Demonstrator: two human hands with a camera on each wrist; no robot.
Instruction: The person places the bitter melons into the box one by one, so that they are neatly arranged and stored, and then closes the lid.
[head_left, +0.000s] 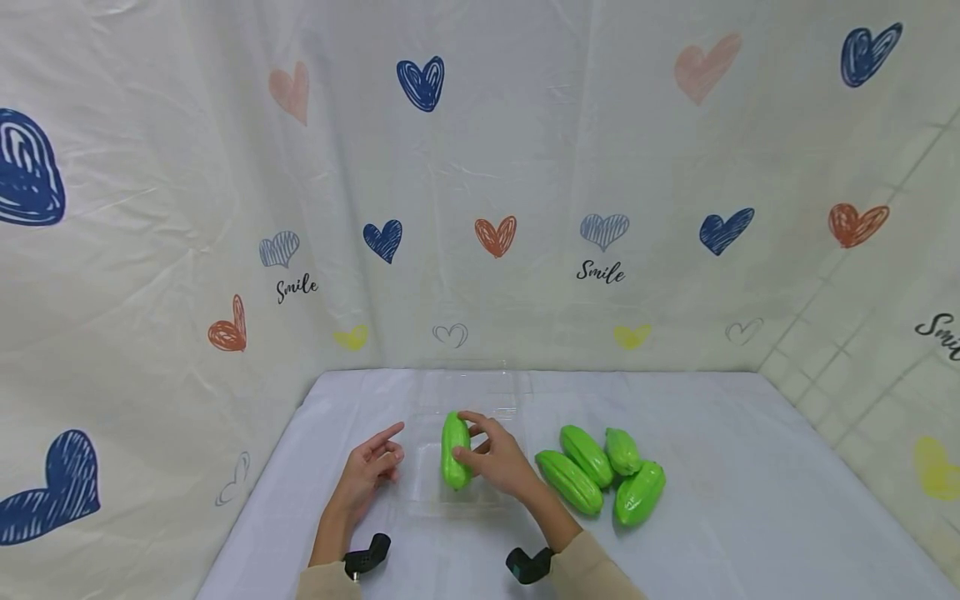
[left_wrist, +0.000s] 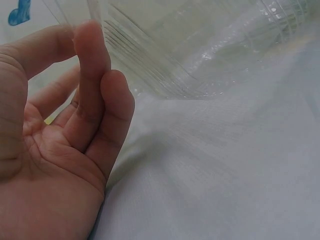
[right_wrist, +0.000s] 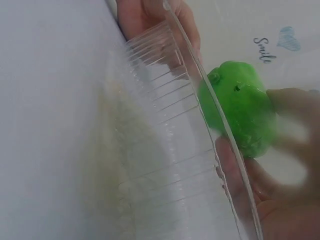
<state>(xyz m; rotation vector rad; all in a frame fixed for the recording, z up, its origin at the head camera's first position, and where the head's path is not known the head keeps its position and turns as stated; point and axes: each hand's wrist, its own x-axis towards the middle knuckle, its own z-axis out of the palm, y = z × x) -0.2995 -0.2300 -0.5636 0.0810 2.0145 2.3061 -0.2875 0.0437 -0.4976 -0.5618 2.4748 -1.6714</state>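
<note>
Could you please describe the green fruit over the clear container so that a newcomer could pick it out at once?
On the white-covered table, find the clear plastic container. Over it, the person's right hand holds the oblong green fruit. It is the only one held; the four similar fruits lie clustered on the table to the right.

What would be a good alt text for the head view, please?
A person's right hand holds a green gourd-like object over a clear plastic container, with the left hand beside the container; four similar objects lie to the right on white cloth.
</note>
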